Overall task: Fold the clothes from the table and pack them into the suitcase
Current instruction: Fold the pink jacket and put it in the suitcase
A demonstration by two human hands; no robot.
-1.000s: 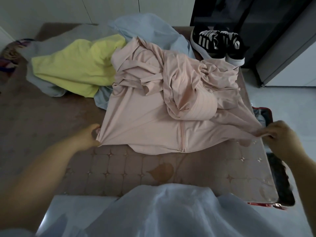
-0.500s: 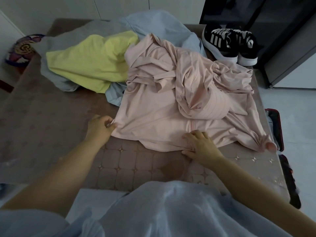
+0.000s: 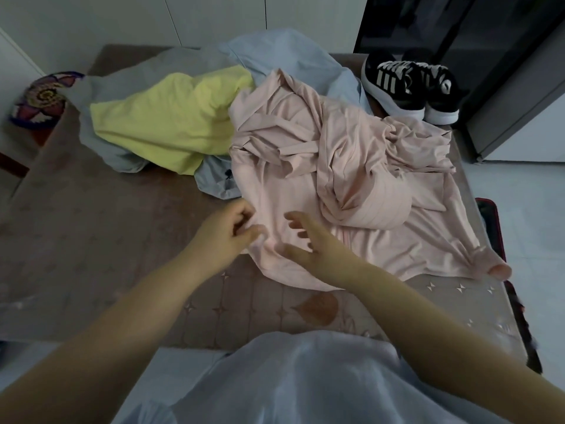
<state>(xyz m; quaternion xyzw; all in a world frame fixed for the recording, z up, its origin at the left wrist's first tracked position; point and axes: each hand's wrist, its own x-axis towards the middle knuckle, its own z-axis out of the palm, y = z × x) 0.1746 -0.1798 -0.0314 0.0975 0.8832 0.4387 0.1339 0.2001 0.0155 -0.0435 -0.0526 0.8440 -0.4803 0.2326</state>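
Pinching the hem of the pink jacket near the table front edge, the left hand may drag the bunched folds askew. The right hand, fingers spread, holds nothing.

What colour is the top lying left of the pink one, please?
Yellow; the top shows best in the head view.

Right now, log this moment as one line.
garment: pink garment crumpled, unfolded | left hand: pinches its near edge | right hand: open, fingers spread over it | suitcase: right of table, partly visible
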